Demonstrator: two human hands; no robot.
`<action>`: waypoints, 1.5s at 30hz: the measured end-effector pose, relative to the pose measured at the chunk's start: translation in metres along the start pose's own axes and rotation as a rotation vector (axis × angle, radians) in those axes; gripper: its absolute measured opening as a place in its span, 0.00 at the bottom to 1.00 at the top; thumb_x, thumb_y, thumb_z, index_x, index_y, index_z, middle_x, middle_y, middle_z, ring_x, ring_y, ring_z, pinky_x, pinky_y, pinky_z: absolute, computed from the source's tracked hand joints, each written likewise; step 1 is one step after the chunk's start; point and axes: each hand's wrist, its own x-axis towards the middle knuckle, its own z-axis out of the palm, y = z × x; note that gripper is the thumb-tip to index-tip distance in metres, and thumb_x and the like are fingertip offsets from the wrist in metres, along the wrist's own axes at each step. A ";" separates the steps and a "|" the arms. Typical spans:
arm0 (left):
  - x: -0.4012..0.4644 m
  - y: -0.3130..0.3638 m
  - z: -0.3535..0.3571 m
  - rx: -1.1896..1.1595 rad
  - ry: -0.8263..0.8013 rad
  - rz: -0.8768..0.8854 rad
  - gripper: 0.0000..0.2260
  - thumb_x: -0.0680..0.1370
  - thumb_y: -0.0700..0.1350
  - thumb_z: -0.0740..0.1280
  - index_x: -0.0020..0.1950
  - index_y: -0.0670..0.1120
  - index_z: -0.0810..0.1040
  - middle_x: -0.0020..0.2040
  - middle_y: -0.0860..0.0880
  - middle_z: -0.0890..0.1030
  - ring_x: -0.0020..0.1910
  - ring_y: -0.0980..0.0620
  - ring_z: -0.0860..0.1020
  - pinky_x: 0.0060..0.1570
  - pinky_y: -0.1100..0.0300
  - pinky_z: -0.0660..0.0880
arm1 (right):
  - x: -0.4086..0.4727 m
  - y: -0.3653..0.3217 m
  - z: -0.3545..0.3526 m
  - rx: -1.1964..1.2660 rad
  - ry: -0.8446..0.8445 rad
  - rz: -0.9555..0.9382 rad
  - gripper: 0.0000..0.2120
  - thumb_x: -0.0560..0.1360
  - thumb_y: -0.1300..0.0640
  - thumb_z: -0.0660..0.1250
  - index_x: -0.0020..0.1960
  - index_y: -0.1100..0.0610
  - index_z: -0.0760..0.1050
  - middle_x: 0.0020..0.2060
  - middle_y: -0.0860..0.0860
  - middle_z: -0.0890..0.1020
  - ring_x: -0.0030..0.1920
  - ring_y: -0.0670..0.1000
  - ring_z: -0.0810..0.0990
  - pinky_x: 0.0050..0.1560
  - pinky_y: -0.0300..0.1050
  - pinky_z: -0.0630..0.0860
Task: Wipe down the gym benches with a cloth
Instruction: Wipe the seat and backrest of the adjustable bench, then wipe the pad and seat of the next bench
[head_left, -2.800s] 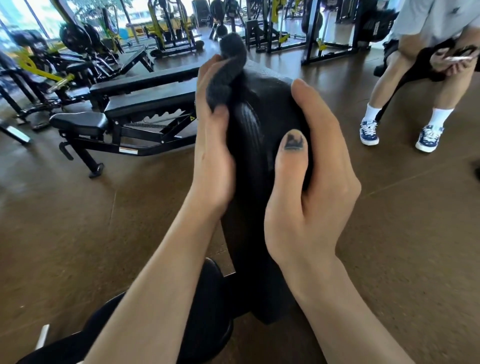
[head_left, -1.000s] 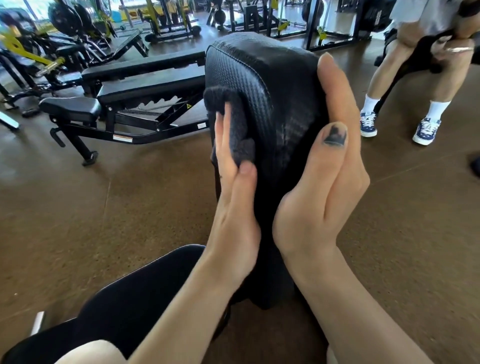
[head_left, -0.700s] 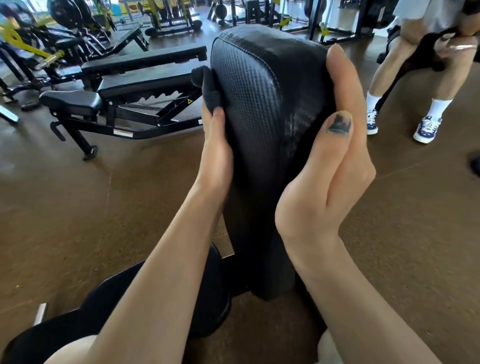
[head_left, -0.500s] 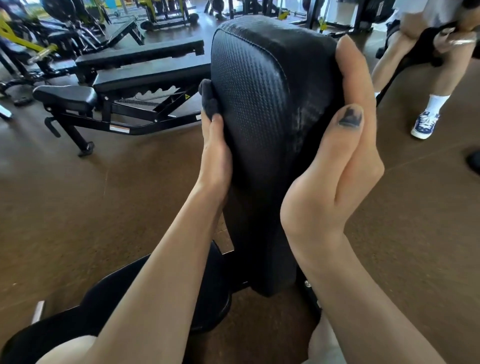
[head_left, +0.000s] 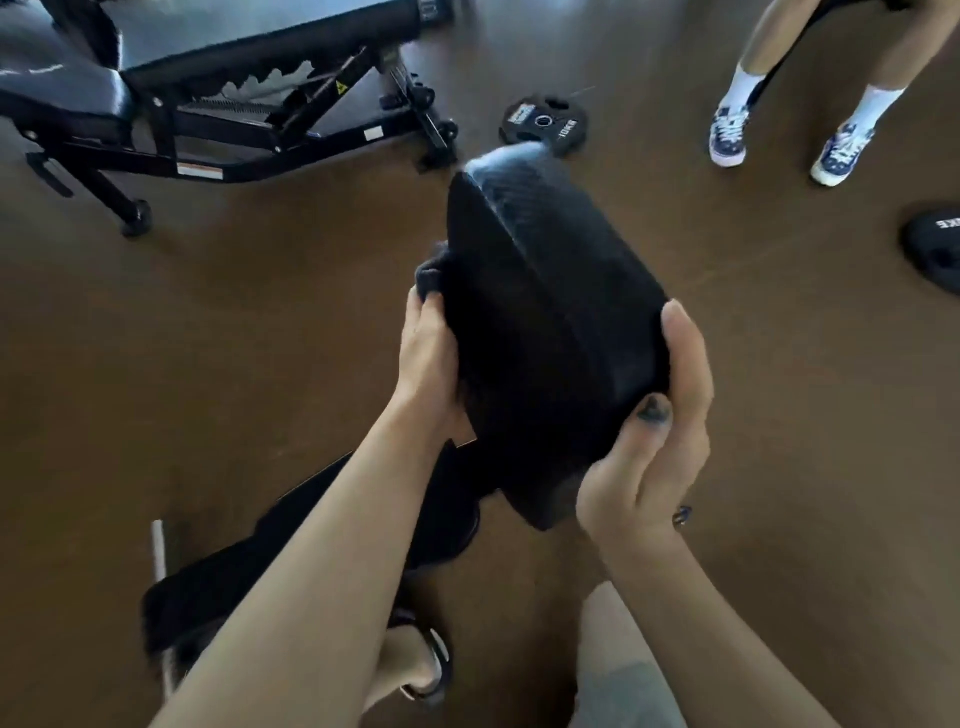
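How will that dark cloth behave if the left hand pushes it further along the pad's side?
The cloth looks soft and floppy, bunching above the left hand, so it may fold rather than slide flat. The textured backrest pad probably drags on it, and the right hand braces the pad.

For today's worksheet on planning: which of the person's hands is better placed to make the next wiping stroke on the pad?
Left. The left hand presses the cloth against the pad's left side, while the right hand only grips its right edge, probably steadying it.
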 end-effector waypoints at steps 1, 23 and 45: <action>-0.016 0.010 -0.001 -0.012 0.005 -0.080 0.13 0.87 0.53 0.55 0.67 0.61 0.76 0.60 0.53 0.83 0.56 0.52 0.83 0.43 0.56 0.83 | 0.002 -0.010 -0.003 -0.073 -0.025 0.021 0.20 0.84 0.60 0.52 0.74 0.65 0.63 0.70 0.43 0.72 0.69 0.40 0.72 0.67 0.38 0.70; -0.236 0.228 0.005 0.181 -0.365 -0.426 0.09 0.85 0.43 0.64 0.64 0.45 0.79 0.57 0.43 0.85 0.53 0.48 0.85 0.48 0.58 0.82 | 0.166 -0.243 -0.063 0.180 -0.626 1.372 0.23 0.77 0.59 0.73 0.70 0.58 0.73 0.58 0.60 0.84 0.55 0.55 0.85 0.46 0.45 0.82; -0.137 0.278 0.067 0.697 -0.363 -0.202 0.09 0.81 0.46 0.57 0.51 0.49 0.76 0.54 0.43 0.80 0.56 0.42 0.80 0.62 0.38 0.77 | 0.267 -0.209 -0.042 0.206 -0.477 1.331 0.21 0.73 0.73 0.71 0.63 0.59 0.75 0.56 0.59 0.83 0.46 0.55 0.86 0.38 0.44 0.82</action>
